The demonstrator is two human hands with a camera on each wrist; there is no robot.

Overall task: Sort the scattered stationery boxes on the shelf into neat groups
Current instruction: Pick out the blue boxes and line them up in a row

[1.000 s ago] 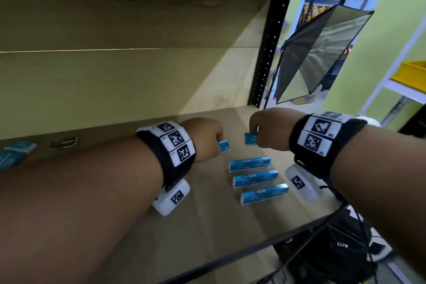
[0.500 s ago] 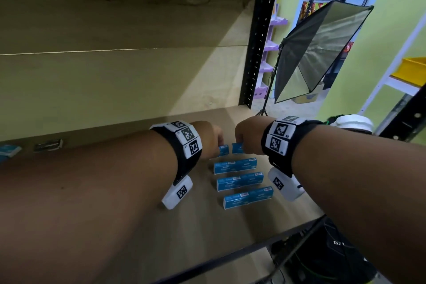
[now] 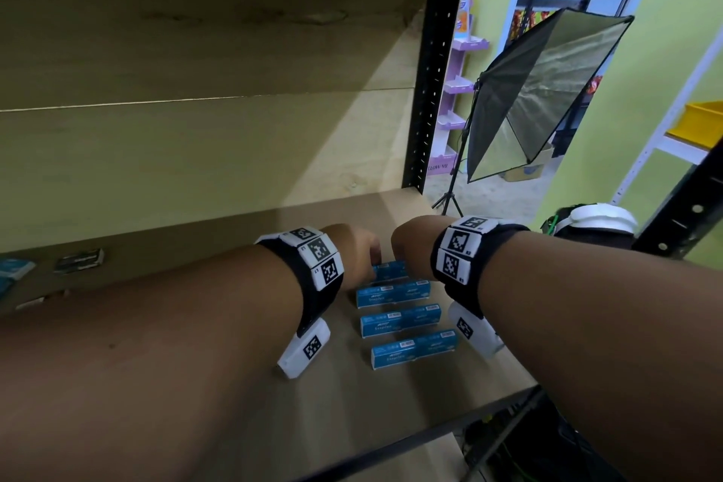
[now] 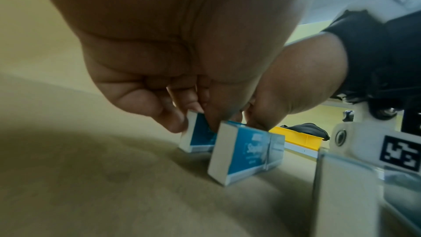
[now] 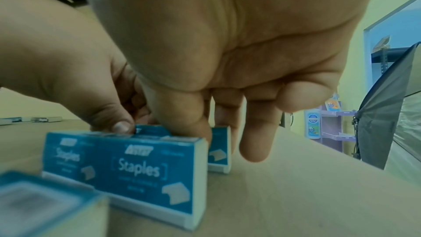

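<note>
Hands setting a staple box at the far end of a row

Staple boxes, blue and white, stand in a row on the wooden shelf (image 3: 391, 423), running from 6 o'clock up toward 12 o'clock. Three boxes (image 3: 400, 320) sit in front, side by side with small gaps between them. My left hand (image 3: 354, 252) and right hand (image 3: 410, 246) meet at the 12 o'clock end, both pinching a fourth box (image 3: 388, 271) by its top edge, my left at its left end, my right at its right end. Its bottom looks to be on the shelf, just behind the nearest box of the row. At 9 o'clock, well apart, more small boxes (image 3: 78, 261) lie against the back wall. At 2 o'clock, off the shelf, a studio light (image 3: 544, 98) stands on a tripod.
</note>
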